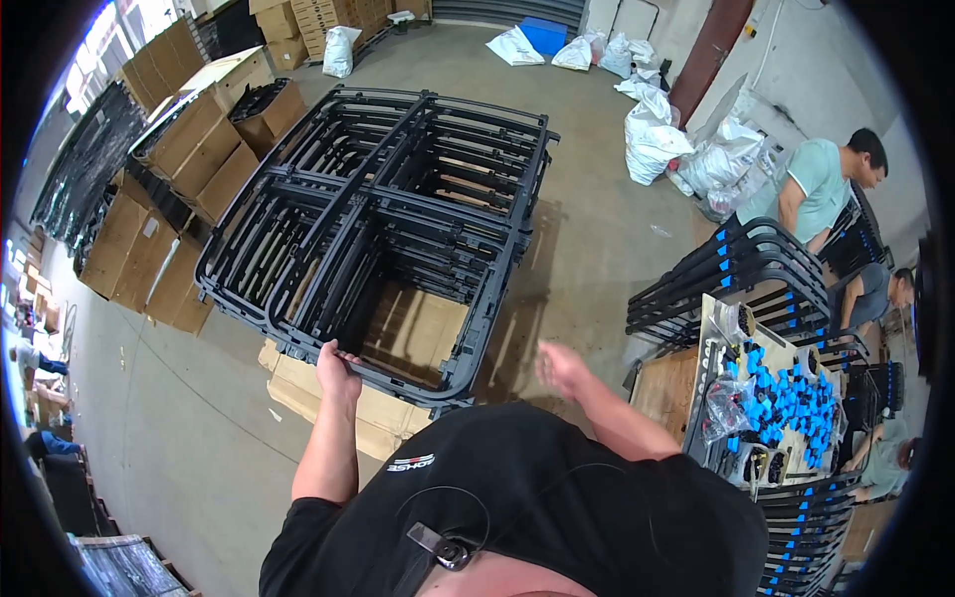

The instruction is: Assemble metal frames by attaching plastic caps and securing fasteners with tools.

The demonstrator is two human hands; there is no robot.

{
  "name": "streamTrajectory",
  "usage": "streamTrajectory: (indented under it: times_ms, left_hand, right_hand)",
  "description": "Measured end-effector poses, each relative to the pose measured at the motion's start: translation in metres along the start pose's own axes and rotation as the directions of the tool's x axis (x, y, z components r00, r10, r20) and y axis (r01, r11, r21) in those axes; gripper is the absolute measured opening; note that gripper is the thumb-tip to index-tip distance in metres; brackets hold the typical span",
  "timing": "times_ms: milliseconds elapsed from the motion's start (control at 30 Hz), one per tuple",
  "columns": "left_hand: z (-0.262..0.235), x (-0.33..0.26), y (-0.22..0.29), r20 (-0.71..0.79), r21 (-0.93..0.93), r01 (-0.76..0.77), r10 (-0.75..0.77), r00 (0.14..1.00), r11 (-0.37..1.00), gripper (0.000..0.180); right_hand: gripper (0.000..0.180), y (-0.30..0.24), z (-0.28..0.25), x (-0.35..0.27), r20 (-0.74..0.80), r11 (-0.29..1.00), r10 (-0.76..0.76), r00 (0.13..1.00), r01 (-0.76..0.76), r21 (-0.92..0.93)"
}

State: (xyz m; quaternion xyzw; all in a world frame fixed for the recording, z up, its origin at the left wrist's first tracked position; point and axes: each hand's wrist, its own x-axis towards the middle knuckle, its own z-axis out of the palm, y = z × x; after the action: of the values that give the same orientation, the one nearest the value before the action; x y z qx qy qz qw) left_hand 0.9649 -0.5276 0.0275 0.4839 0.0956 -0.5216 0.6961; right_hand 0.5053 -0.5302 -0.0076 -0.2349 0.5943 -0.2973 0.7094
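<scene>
I see my left hand (336, 368) gripping the near rail of the top black frame (383, 214), its long axis running away up-right; my right hand (563, 369) hangs open, blurred

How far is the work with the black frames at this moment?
Done: many black frames already lie stacked on flattened cardboard. In hand: the left hand grips the near edge of the top frame, while the right hand is open and blurred, holding nothing. Left: more frames with blue clips stand by the workbench, where loose blue clips remain.

Even daylight from upper-left windows (109, 40), soft floor shadows, motion-blurred right hand (563, 370), dark fisheye rim.
</scene>
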Motion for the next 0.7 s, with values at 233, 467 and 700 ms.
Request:
streamTrajectory:
  times_ms: [233, 467, 700]
  left_hand:
    - [0.08, -0.068, -0.026, 0.025, 0.248, -0.329, 0.334, 0.942, 0.911, 0.02]
    - [0.142, -0.155, -0.072, -0.044, 0.362, -0.419, 0.464, 0.885, 0.833, 0.012]
    - [0.249, -0.258, -0.116, 0.489, 0.027, -0.567, 0.483, 0.726, 0.824, 0.01]
  right_hand:
    - [0.086, -0.144, 0.1, 0.009, -0.188, 0.76, -0.47, 0.862, 0.287, -0.583]
    - [0.075, -0.12, 0.023, 0.036, -0.197, 0.8, -0.535, 0.821, 0.419, -0.429]
    - [0.014, -0.135, -0.044, 0.038, 0.181, 0.832, -0.191, 0.965, 0.061, 0.552]
